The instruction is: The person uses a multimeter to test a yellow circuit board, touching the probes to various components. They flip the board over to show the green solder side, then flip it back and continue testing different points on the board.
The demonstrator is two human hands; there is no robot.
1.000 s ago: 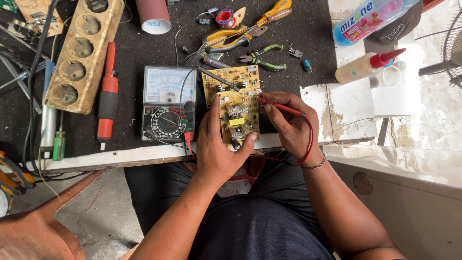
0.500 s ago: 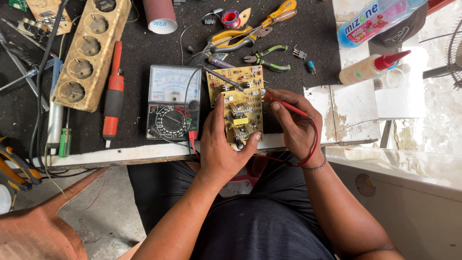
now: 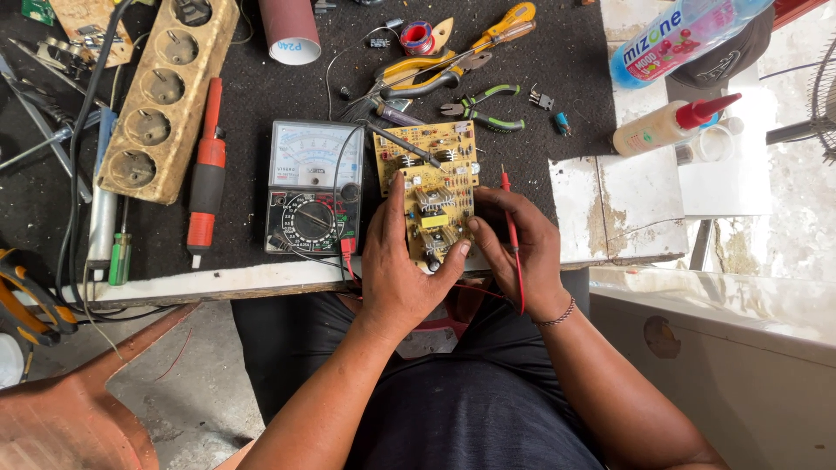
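Fingers (image 3: 396,196) of left hand (image 3: 402,261) clamped round near end of yellow-green populated circuit board (image 3: 433,187), thumb across front edge; keeps it steady, component side up. Lies flat on black-matted counter (image 3: 261,96), just right of grey analogue multimeter (image 3: 312,187), so dial readable. Right hand (image 3: 515,245) pinching thin red test probe (image 3: 512,231), tip pointing away, just beside board's right edge. Black probe (image 3: 402,144) resting across board's far corner. Both wrists hanging off counter edge, forearms angled inward.

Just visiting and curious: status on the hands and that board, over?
Left hand grips yellow circuit board. Right hand steadies it, holding red probe. Black probe lies across the board; analog multimeter alongside.
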